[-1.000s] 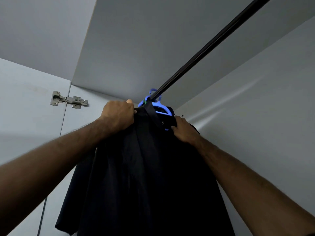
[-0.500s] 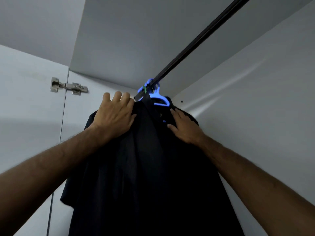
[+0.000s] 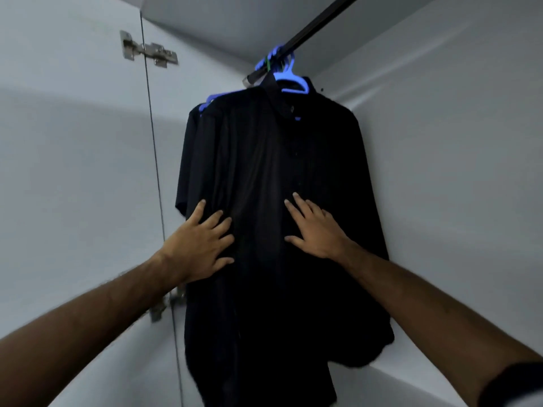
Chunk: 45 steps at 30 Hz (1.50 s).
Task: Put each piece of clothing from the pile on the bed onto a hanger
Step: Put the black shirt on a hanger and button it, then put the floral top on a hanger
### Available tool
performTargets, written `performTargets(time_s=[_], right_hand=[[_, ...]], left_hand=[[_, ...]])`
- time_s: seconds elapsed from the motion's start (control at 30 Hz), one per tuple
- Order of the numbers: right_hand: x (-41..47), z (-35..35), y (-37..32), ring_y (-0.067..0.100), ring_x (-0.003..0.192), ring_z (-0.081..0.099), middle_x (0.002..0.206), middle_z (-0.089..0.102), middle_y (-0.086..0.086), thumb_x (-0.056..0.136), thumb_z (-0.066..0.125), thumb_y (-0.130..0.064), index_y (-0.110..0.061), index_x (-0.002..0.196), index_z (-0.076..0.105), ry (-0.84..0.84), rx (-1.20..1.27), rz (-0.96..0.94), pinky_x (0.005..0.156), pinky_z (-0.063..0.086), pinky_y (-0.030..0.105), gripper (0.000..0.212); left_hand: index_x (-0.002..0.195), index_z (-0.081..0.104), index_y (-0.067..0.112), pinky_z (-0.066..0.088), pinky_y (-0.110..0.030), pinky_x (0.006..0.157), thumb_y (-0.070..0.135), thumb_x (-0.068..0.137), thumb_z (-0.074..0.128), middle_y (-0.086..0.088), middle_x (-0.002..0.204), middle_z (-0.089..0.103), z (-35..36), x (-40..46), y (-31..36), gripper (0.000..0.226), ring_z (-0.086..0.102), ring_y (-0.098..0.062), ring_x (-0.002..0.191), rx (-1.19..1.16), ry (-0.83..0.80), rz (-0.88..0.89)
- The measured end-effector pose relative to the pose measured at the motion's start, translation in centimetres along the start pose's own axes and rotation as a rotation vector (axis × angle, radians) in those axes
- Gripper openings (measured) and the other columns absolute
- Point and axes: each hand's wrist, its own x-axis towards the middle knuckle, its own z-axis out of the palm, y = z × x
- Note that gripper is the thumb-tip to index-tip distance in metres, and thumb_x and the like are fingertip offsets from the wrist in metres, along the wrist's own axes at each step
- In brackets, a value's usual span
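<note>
A black shirt (image 3: 264,160) hangs on a blue hanger (image 3: 293,79) from the dark wardrobe rail (image 3: 320,22). More blue hangers crowd the rail's end, and another dark garment hangs just behind the shirt on the left. My left hand (image 3: 199,245) lies flat on the shirt's front, fingers spread. My right hand (image 3: 314,227) rests flat on the cloth to the right of it, fingers straight. Neither hand grips the fabric. The pile and the bed are out of view.
I look up into a grey wardrobe. Its door with a metal hinge (image 3: 150,52) stands on the left, and a second hinge (image 3: 164,306) shows lower down. The side wall (image 3: 455,171) closes the right, the top panel is overhead.
Both hands let go near the collar and slid down the shirt's front to its middle. The view tilted downward, showing more of the hanging shirt.
</note>
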Motion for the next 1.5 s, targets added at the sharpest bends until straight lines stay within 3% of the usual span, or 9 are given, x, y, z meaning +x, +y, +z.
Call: performTargets(time_s=[0.07,0.2,0.37,0.5,0.67,0.8,1.07,1.3,1.5], right_hand=[[-3.7,1.1,-2.0,0.037,0.151,0.015,0.168,-0.008,0.005,0.092,0.061,-0.050,-0.027,0.161,0.004,-0.198,-0.072,0.050,0.114,0.030,0.061,0.093],[-10.5,1.6,-4.8,0.040,0.152,0.006,0.168,-0.003,0.009,0.094,0.061,-0.042,-0.022,0.152,0.036,-0.531,-0.074,0.201,0.117,0.016,0.068,0.066],[-16.4,-1.6,-9.2,0.031,0.154,0.008,0.168,-0.003,0.007,0.098,0.053,-0.051,-0.018,0.160,0.015,-0.284,0.111,0.130,0.121,0.018,0.058,0.080],[-20.0,-3.5,-16.4,0.028,0.155,0.009,0.169,-0.002,0.008,0.097,0.051,-0.056,-0.017,0.161,0.008,-0.163,0.119,-0.093,0.123,0.017,0.052,0.086],[-23.3,-3.5,-28.0,0.026,0.155,0.006,0.169,0.000,0.007,0.095,0.047,-0.062,-0.014,0.161,0.005,-0.099,0.172,-0.314,0.124,0.014,0.053,0.092],[-24.1,-2.5,-37.0,0.024,0.156,0.001,0.169,-0.004,0.005,0.096,0.045,-0.063,-0.015,0.161,0.002,-0.051,0.312,-0.437,0.124,0.007,0.051,0.092],[-24.2,2.2,-58.4,0.023,0.156,-0.002,0.169,-0.001,0.008,0.097,0.041,-0.062,-0.010,0.161,0.007,-0.013,0.567,-0.720,0.126,0.006,0.049,0.089],[-26.2,3.9,-76.7,0.023,0.156,-0.003,0.169,0.002,0.008,0.092,0.056,-0.056,-0.008,0.160,0.010,-0.031,0.728,-1.022,0.125,0.010,0.050,0.096],[-26.4,3.4,-92.0,0.021,0.156,-0.004,0.169,-0.002,0.008,0.094,0.055,-0.057,-0.010,0.161,0.004,-0.190,0.879,-1.089,0.126,0.002,0.047,0.096]], left_hand=[[0.147,0.042,0.022,0.002,-0.065,0.118,0.062,0.101,0.016,-0.009,0.161,0.028,0.3,-3.7,1.7,0.066,0.021,-0.033,0.150,-0.023,-0.123,0.033],[0.154,0.030,0.021,0.004,-0.062,0.120,0.058,0.103,0.022,-0.009,0.165,0.016,0.5,-11.0,4.4,0.063,0.012,-0.030,0.153,-0.079,-0.211,0.010],[0.135,0.061,0.013,0.031,-0.061,0.111,0.048,0.091,0.057,-0.016,0.148,0.050,-1.5,-18.4,6.4,0.056,0.049,-0.036,0.135,-0.268,-0.036,-0.066],[0.147,0.044,0.011,0.018,-0.059,0.118,0.053,0.098,0.023,-0.015,0.159,0.035,-2.4,-24.8,8.1,0.069,0.031,-0.037,0.147,-0.382,-0.017,-0.215],[0.159,0.019,0.009,0.012,-0.061,0.121,0.061,0.100,0.021,-0.016,0.167,0.006,-1.0,-34.6,9.7,0.079,0.003,-0.037,0.154,-0.426,-0.049,-0.397],[0.160,0.010,0.008,0.010,-0.060,0.121,0.062,0.100,0.022,-0.016,0.167,-0.003,0.6,-42.2,9.0,0.081,-0.004,-0.036,0.154,-0.423,-0.068,-0.530],[0.160,0.009,0.009,0.011,-0.062,0.120,0.062,0.100,0.018,-0.015,0.167,-0.003,6.1,-60.7,6.1,0.081,-0.004,-0.035,0.154,-0.331,-0.350,-0.716],[0.159,0.015,0.008,0.008,-0.062,0.121,0.062,0.099,0.029,-0.016,0.167,0.003,9.0,-75.5,2.6,0.082,-0.001,-0.036,0.154,-0.204,-0.649,-0.817],[0.160,0.015,0.011,0.009,-0.062,0.121,0.065,0.098,0.025,-0.013,0.167,0.002,10.5,-86.1,-0.2,0.083,-0.004,-0.033,0.154,-0.166,-0.801,-0.948]])
